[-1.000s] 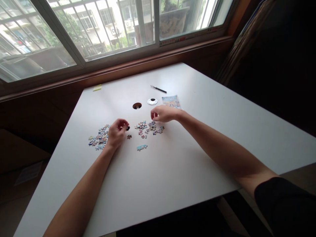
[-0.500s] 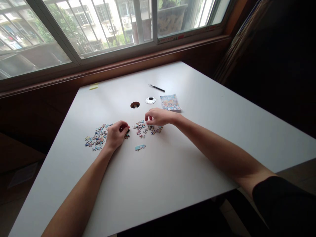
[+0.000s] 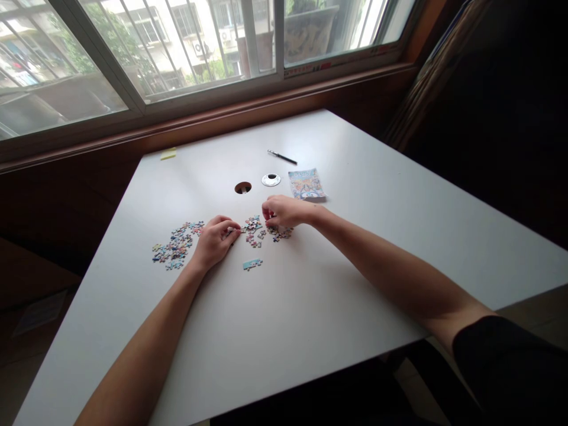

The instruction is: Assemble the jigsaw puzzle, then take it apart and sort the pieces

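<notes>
My left hand (image 3: 217, 239) rests on the table between two groups of jigsaw pieces. Its thumb and index finger pinch a puzzle piece (image 3: 242, 229) at the left edge of the middle group (image 3: 254, 225). Over the right end of the loose pieces (image 3: 280, 234) is my right hand (image 3: 284, 211), fingers bent down and drawn together at a puzzle piece mostly hidden by them. Nearer to me lies a joined light-blue strip of pieces (image 3: 252, 264). A larger heap of puzzle pieces (image 3: 175, 245) spreads left of my left hand.
Behind my right hand lies a colourful picture card or packet (image 3: 307, 182). A black pen (image 3: 283, 157), a round metal cover (image 3: 271, 180) and an open cable hole (image 3: 243, 187) are farther back. A yellow note (image 3: 168, 154) sits at the far left edge of the white table (image 3: 284, 331).
My left hand has shifted a little right, its fingertips now meeting the middle group of pieces. My right hand's fingers have dipped and drawn closer together.
</notes>
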`<action>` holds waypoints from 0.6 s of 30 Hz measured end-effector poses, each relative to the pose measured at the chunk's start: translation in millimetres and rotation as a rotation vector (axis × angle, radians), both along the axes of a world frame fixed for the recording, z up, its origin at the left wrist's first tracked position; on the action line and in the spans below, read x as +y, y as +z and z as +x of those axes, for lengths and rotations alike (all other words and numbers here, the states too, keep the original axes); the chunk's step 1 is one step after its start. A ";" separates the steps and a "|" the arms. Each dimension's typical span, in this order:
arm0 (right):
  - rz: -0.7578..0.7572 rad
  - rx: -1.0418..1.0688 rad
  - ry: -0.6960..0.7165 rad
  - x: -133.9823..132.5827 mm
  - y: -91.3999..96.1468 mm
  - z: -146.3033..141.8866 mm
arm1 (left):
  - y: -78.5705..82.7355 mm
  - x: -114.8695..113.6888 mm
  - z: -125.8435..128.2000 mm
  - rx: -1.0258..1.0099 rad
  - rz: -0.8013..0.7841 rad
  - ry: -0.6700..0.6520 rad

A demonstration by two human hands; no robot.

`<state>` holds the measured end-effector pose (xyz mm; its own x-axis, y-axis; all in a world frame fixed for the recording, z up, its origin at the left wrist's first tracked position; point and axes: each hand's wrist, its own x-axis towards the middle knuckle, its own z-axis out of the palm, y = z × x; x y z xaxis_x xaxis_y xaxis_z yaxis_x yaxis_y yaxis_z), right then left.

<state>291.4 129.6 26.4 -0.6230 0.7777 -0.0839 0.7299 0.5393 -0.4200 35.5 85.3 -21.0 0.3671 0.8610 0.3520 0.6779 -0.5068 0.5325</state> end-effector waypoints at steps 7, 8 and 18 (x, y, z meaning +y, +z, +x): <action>-0.022 0.029 0.000 2.7 -4.0 1.9 | 1.4 -0.3 0.9 0.002 0.002 -0.028; -0.041 0.039 -0.003 3.0 -3.7 2.7 | 0.7 -0.1 1.0 0.008 0.007 -0.024; -0.334 0.421 -0.294 13.4 1.8 18.1 | -4.9 4.7 -10.1 -0.494 -0.222 0.069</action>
